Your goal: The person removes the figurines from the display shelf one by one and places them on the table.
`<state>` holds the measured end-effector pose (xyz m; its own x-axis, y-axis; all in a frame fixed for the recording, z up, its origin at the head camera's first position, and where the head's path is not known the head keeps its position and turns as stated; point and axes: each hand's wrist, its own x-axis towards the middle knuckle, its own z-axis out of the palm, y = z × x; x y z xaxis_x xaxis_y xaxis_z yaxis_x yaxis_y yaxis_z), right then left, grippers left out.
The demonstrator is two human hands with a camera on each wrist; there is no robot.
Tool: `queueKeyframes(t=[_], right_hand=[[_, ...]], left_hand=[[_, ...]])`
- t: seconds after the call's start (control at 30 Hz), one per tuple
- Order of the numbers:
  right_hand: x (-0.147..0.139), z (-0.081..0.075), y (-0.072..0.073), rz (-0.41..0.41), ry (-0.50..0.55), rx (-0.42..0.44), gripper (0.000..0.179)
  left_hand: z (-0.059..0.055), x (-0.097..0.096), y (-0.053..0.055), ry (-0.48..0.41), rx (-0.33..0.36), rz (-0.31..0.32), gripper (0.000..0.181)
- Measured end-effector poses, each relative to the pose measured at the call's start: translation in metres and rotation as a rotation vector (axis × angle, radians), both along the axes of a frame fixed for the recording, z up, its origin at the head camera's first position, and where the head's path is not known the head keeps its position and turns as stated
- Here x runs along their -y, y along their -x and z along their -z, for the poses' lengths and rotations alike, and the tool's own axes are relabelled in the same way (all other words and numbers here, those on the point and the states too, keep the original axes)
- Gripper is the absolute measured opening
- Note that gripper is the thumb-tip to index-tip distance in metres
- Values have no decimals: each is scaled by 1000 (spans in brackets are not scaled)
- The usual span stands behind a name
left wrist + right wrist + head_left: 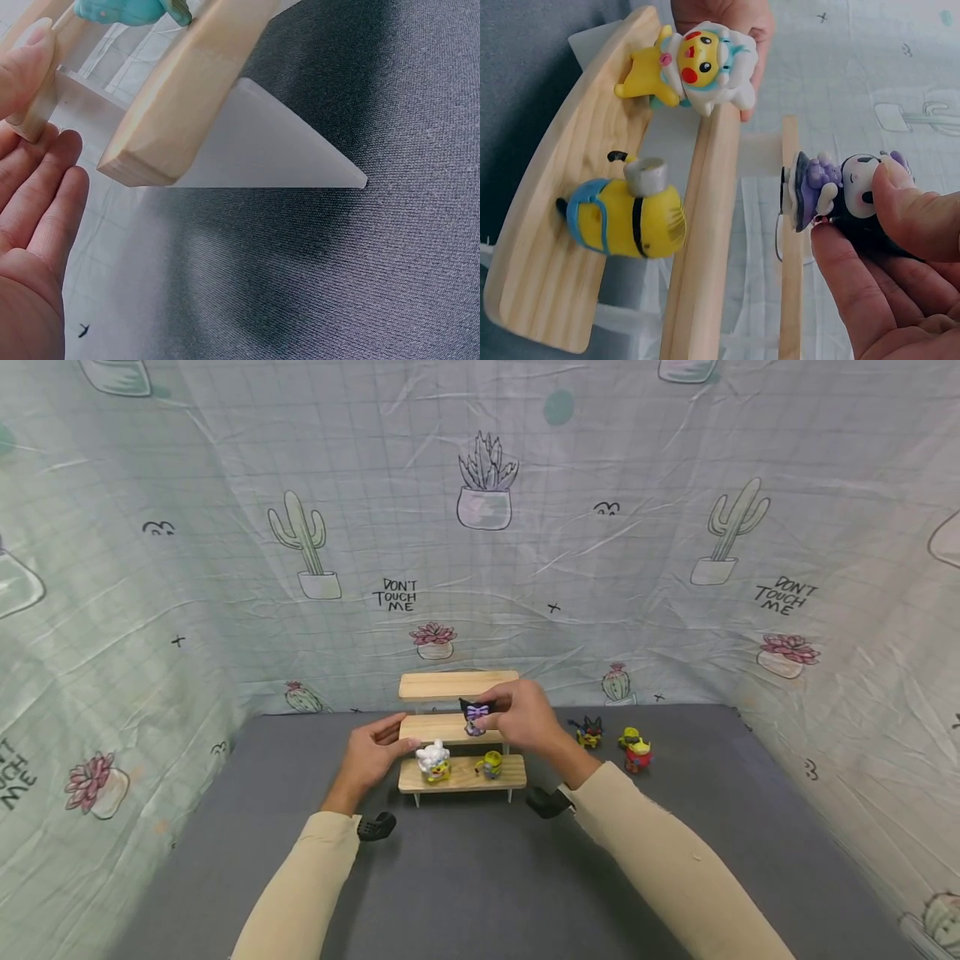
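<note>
A three-tier wooden display shelf (459, 684) stands at the back of the grey surface. My left hand (367, 756) holds the left end of its middle board, thumb on top and fingers below, as the left wrist view shows. My right hand (525, 717) pinches a black-and-purple Kuromi figurine (829, 180) between thumb and fingers, close to the middle board in the head view; whether its base touches the wood I cannot tell. On the lowest board, a Pikachu figurine (697, 64) in a white hood stands left and a Minion figurine (622, 217) stands right.
Right of the shelf on the grey surface stand a black-eared yellow figurine (589, 732), another yellow figurine (627, 737) and a red figurine (638, 757). A cactus-print cloth (555, 568) encloses the back and sides.
</note>
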<state>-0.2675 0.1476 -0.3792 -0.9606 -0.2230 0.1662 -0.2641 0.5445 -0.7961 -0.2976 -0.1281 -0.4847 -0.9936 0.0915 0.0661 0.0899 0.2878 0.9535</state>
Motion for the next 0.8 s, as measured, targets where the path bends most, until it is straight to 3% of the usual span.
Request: queueKeyframes(t=[0.8], right_hand=[[-54,20,-15,71,-19,-5,26]], left_hand=[[0,1,0,-18,-8,8,65]])
